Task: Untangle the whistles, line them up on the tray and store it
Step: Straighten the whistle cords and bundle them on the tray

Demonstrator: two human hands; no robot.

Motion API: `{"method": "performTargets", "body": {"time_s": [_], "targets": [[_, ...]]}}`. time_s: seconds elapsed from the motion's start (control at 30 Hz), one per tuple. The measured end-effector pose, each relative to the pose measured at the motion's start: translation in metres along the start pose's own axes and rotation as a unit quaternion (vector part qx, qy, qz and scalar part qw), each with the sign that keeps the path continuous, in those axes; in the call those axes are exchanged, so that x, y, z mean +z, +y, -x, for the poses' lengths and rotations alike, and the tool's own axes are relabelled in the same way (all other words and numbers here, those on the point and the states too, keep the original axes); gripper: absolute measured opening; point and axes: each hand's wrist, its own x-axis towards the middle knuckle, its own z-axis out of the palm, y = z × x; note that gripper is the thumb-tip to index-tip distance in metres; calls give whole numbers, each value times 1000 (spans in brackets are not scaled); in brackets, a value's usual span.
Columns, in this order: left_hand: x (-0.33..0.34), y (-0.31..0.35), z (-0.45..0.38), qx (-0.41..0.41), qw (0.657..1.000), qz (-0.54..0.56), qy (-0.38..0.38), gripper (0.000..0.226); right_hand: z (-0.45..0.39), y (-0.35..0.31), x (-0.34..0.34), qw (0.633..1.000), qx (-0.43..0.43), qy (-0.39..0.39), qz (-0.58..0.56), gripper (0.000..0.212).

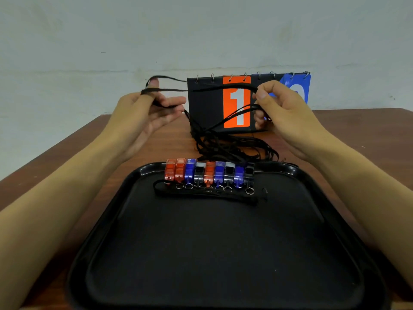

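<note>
Brown wood-grain bench [67, 166] against a pale wall. At its far edge I see a black flip scoreboard with metal rings [205, 104]: one orange card showing a white "1", and a blue card on the right partly hidden behind the right hand.

Large black rectangular plastic tray [223, 253] lies on the bench nearest to me. Along its far rim stands a row of nine small plastic whistles [209, 173], side by side and touching: from the left, two orange, blue, black, orange, blue, black, blue, black. Each one I can make out carries a small metal split ring at its near end. A flat strip of black cord lies on the tray just in front of the rings.

The tangled black lanyard cords [225, 146] are heaped on the bench between the tray's far rim and the scoreboard. Strands rise from the heap to both hands and cross in front of the scoreboard, masking part of its face.

Left hand [154, 108]: raised above the bench, palm turned inward, fingers mostly extended. A cord loop is hooked over the raised forefinger and another strand runs across the fingers; thumb position I cannot tell.

Right hand [281, 108]: raised at the same height, fingers curled, pinching cord strands between thumb and fingertips. Cords are stretched between the two hands.
</note>
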Motion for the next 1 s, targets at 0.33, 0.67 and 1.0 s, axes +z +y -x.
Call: {"method": "performTargets", "body": {"time_s": [0.33, 0.67, 1.0], "targets": [[25, 14, 28, -71, 942, 298, -137, 56, 1, 8, 14, 990, 46, -131, -31, 18], [28, 14, 34, -81, 897, 380, -211, 52, 8, -1, 28, 923, 130, -291, -215, 22], [22, 18, 22, 19, 982, 145, -118, 58, 1, 6, 12, 984, 14, -145, 102, 23]]}}
